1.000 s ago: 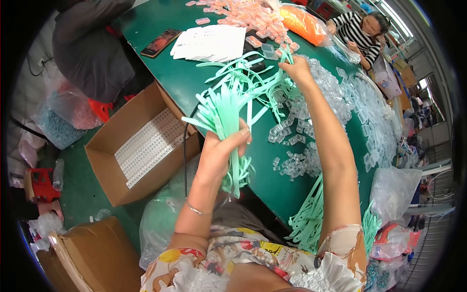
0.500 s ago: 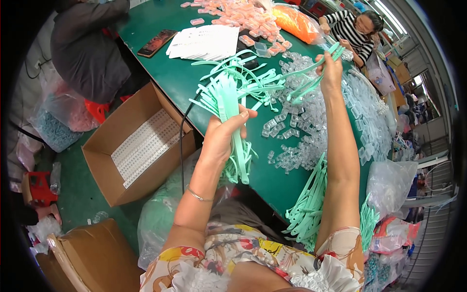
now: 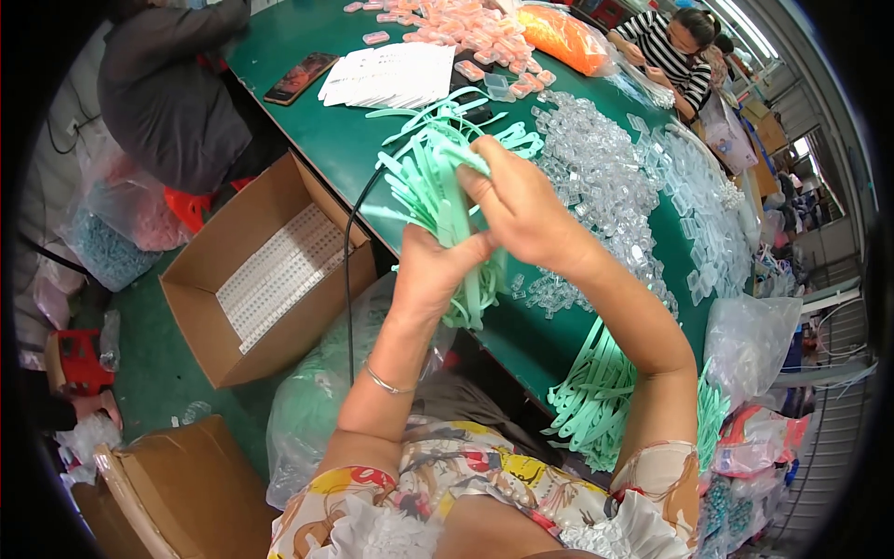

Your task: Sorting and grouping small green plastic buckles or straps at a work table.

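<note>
The right hand [image 3: 521, 210] has come back from the clear pieces [image 3: 596, 177] to the mint strap bundle [image 3: 438, 186], which the left hand [image 3: 438, 270] grips closed above the green surface [image 3: 345, 140]; its lower ends hide behind both hands.

Bundle of mint-green plastic strips [image 3: 438, 200], fanned out and tilted, gripped above the green table's edge

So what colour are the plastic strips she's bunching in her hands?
Pale mint green strips, gripped by the left hand and right hand; head view.
</note>
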A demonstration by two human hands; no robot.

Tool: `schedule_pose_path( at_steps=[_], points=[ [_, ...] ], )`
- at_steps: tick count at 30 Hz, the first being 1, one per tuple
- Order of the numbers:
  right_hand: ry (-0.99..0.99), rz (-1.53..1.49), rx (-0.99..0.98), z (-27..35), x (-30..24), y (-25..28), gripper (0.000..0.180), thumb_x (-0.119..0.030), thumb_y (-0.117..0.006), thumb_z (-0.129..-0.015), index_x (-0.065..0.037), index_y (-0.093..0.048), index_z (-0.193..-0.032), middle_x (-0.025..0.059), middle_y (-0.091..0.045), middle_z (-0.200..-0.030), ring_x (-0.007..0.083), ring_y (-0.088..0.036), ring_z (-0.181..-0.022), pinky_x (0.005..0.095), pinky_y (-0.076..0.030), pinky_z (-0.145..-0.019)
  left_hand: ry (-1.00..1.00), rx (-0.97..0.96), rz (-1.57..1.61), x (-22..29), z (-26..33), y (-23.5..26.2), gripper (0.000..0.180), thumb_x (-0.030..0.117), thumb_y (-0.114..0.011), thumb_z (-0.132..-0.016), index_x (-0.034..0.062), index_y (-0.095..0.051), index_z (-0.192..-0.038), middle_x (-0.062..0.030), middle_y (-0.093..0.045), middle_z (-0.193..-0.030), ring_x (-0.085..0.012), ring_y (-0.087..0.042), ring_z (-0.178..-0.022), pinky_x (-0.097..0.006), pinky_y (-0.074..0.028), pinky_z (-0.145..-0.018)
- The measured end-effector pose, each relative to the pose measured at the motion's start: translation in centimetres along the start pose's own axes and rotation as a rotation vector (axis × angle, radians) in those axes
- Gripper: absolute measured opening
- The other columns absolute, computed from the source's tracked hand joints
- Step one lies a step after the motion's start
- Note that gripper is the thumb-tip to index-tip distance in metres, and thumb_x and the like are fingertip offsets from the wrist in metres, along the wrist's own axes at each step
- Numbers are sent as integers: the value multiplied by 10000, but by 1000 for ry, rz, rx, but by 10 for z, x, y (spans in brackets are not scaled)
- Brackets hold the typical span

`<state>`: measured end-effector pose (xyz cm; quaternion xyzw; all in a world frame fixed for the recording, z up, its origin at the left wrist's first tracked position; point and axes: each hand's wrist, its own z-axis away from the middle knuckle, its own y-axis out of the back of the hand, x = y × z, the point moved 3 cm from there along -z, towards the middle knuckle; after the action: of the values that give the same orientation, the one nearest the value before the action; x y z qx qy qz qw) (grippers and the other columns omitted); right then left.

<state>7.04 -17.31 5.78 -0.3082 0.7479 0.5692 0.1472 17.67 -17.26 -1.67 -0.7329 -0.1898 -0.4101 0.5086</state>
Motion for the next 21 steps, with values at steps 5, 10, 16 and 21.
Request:
schedule_pose_path(
  at_steps=[5,10,16,21],
  points=[
    [238,276,2,0,-9,-9,237,-222,-460,-893,-19,-491,-1010,159,-471,-994,327,-446,-899,430,-319,-816,14,-11,-39,-1,-1,5,500,45,-707,-685,22,-485,-1133,-28,-540,-1045,-124,-533,-932,-282,-450,-795],
    [-48,-375,-357,-31,27,-4,348,-325,-473,-910,0,-529,-1018,94,-535,-947,177,-497,-922,317,-397,-843,50,39,42,2,-1,15,333,81,-682,-742,14,-559,-1045,-29,-573,-937,-111,-539,-872,-264,-438,-774],
    [-394,575,-14,-48,160,-26,293,-297,-687,-725,-51,-614,-868,119,-643,-817,274,-622,-787,372,-475,-664,-17,103,-4,2,3,14,164,64,-626,-793,6,-585,-941,-52,-605,-893,-110,-548,-814,-258,-430,-749],
    [-509,543,-25,-59,177,-33,269,-244,-721,-669,-71,-622,-849,126,-646,-829,304,-620,-824,405,-477,-698,-41,33,12,1,4,23,106,76,-609,-805,10,-574,-881,-50,-591,-788,-125,-558,-734,-264,-444,-694]
  ],
)
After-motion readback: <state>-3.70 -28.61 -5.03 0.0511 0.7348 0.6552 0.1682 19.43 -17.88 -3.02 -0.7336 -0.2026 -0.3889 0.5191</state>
